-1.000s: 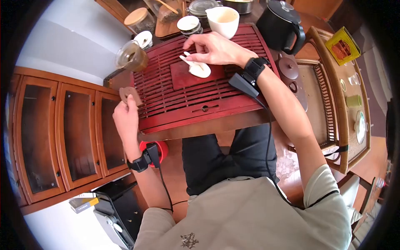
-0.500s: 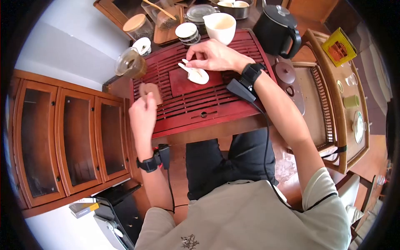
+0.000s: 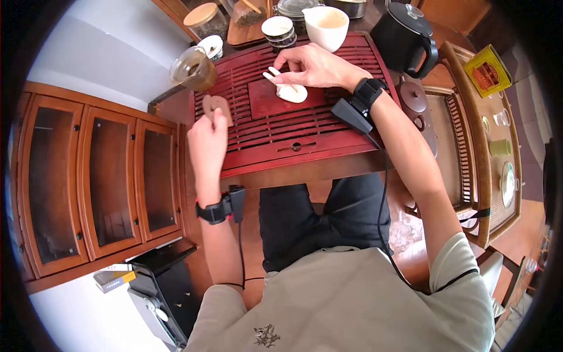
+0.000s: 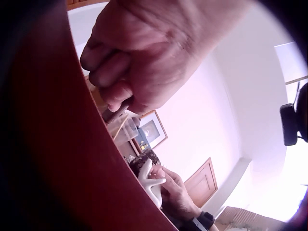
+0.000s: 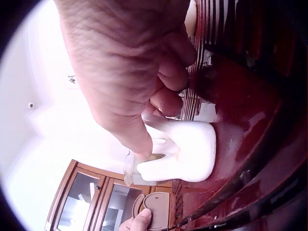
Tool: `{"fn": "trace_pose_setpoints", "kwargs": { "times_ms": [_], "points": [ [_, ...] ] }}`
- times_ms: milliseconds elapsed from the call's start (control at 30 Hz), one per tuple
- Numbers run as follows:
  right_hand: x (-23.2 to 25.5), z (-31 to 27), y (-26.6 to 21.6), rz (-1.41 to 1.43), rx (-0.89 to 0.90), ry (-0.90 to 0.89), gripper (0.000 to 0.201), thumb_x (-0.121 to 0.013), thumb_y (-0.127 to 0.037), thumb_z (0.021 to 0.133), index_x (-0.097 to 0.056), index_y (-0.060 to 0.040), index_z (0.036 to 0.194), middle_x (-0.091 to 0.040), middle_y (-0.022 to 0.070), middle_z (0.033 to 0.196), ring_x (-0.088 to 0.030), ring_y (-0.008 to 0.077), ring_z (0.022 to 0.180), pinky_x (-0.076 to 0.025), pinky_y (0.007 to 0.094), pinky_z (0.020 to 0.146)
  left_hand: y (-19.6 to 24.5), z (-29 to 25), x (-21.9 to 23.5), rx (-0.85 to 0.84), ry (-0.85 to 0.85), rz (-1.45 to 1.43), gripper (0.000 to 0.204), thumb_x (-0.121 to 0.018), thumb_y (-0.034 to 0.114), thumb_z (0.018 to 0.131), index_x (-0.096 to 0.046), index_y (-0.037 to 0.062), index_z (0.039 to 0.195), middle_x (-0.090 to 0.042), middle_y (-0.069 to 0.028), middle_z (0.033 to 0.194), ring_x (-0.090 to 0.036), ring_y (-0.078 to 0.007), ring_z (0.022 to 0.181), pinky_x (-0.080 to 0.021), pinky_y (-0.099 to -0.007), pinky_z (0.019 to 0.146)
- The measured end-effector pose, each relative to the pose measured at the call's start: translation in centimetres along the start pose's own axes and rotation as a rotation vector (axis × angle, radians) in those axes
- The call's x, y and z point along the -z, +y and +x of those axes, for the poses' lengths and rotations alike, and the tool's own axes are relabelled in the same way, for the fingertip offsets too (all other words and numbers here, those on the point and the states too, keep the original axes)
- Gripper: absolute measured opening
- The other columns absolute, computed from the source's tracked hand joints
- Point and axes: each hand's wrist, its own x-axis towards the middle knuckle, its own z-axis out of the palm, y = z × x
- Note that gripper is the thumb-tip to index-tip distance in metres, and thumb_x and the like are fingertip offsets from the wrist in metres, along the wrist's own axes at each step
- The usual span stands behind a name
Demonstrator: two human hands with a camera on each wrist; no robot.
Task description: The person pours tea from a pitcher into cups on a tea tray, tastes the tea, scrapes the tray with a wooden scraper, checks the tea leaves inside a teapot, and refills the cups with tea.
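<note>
A white ceramic piece with two long prongs (image 3: 293,94) lies on the smooth centre panel of the red slatted tea tray (image 3: 293,156). My right hand (image 3: 316,67) pinches one prong between thumb and fingers; the right wrist view shows the thumb tip (image 5: 142,153) between the prongs. Over the tray's left side, my left hand (image 3: 208,141) holds a flat brown coaster-like piece (image 3: 221,108) by its near edge. A curved slot and a small hole show on this brown piece (image 5: 159,207) in the right wrist view.
Left of the tray's far corner is a glass pitcher (image 3: 194,70) of dark liquid. Stacked cups (image 3: 278,30) and a white pitcher (image 3: 326,28) stand along the far edge. A black kettle (image 3: 402,38) and brown teapot (image 3: 412,97) stand at right, beside a wicker stand (image 3: 484,193).
My left hand has carried the brown piece from the tray's left edge rightward over the slats and slightly away from me. My right hand stays at the white piece.
</note>
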Motion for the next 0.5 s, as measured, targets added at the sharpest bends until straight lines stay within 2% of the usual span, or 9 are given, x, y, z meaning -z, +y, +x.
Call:
{"fn": "trace_pose_setpoints", "kwargs": {
  "times_ms": [133,267,300,333,367,400,433,467,500],
  "points": [
    [0.0,-0.1,0.3,0.056,-0.047,0.007,0.037,-0.07,-0.04,0.087,-0.069,-0.0047,0.098,-0.056,0.0048,0.06,-0.054,0.0145,0.055,-0.042,0.0318,0.054,2.1,0.1,-0.2,0.057,-0.016,0.051,0.041,-0.052,0.032,0.095,-0.063,-0.0047,0.08,-0.062,-0.0274,0.077,-0.062,-0.0446,0.077,-0.046,-0.0507,0.066],
    [-0.6,0.1,1.2,0.066,0.022,0.031,0.037,-0.069,-0.038,0.088,-0.068,-0.0027,0.099,-0.059,0.0064,0.062,-0.054,0.0161,0.058,-0.042,0.033,0.055,-1.0,0.0,0.1,0.035,-0.035,-0.015,0.042,-0.05,0.032,0.096,-0.061,-0.0052,0.08,-0.06,-0.0289,0.075,-0.061,-0.0462,0.076,-0.046,-0.05,0.066],
    [0.1,-0.1,0.3,0.05,-0.023,-0.003,0.046,-0.067,-0.046,0.087,-0.069,-0.0013,0.094,-0.066,0.0122,0.069,-0.063,0.0235,0.062,-0.049,0.0352,0.06,-1.6,-0.2,0.4,0.042,0.008,0.002,0.044,-0.051,0.034,0.097,-0.061,-0.0047,0.077,-0.06,-0.0216,0.069,-0.06,-0.0353,0.068,-0.046,-0.0442,0.063],
    [0.1,-0.1,0.1,0.035,0.003,0.011,0.046,-0.066,-0.046,0.087,-0.069,-0.001,0.095,-0.066,0.0121,0.07,-0.063,0.0236,0.062,-0.049,0.0346,0.06,-2.0,-0.4,0.8,0.046,0.06,0.02,0.047,-0.051,0.035,0.097,-0.061,-0.0042,0.074,-0.061,-0.0143,0.063,-0.059,-0.0244,0.059,-0.046,-0.0385,0.06],
    [-0.3,0.0,0.6,0.047,0.012,0.018,0.041,-0.068,-0.042,0.088,-0.069,-0.0019,0.097,-0.064,0.0095,0.067,-0.06,0.0201,0.061,-0.046,0.0333,0.058,-2.3,-0.8,1.6,0.094,0.043,0.052,0.047,-0.052,0.035,0.097,-0.06,-0.0045,0.072,-0.06,-0.0137,0.061,-0.058,-0.022,0.058,-0.046,-0.0372,0.06],
    [-0.3,0.2,0.3,0.057,0.021,0.027,0.037,-0.069,-0.038,0.088,-0.068,-0.0028,0.099,-0.062,0.0069,0.065,-0.057,0.0167,0.06,-0.043,0.032,0.056,-2.5,-1.0,2.2,0.09,0.052,0.055,0.047,-0.052,0.035,0.097,-0.06,-0.0045,0.072,-0.06,-0.0137,0.061,-0.058,-0.022,0.058,-0.046,-0.0372,0.06],
    [0.4,-0.1,-0.2,0.075,-0.084,-0.041,0.038,-0.069,-0.039,0.087,-0.069,-0.0032,0.099,-0.061,0.0069,0.064,-0.057,0.0166,0.059,-0.043,0.0323,0.056,-2.9,-1.0,2.6,0.164,0.012,0.018,0.048,-0.052,0.035,0.097,-0.061,-0.0045,0.071,-0.06,-0.0142,0.061,-0.059,-0.0236,0.058,-0.046,-0.0378,0.06],
    [0.2,-0.1,0.0,0.065,-0.073,-0.033,0.039,-0.069,-0.041,0.087,-0.069,-0.0032,0.099,-0.061,0.0071,0.064,-0.056,0.0166,0.058,-0.043,0.0323,0.056,-3.0,-0.9,2.7,0.24,-0.032,-0.021,0.048,-0.051,0.035,0.097,-0.061,-0.0045,0.07,-0.059,-0.0147,0.06,-0.06,-0.0252,0.059,-0.046,-0.0384,0.061],
    [0.2,0.0,0.0,0.061,-0.069,-0.035,0.039,-0.069,-0.04,0.087,-0.069,-0.0034,0.099,-0.06,0.0072,0.064,-0.056,0.0166,0.058,-0.043,0.0323,0.056,-2.5,-0.7,2.8,0.221,-0.041,-0.047,0.048,-0.051,0.034,0.096,-0.061,-0.0064,0.073,-0.06,-0.0185,0.061,-0.062,-0.0316,0.061,-0.047,-0.042,0.062]
  ]
}}
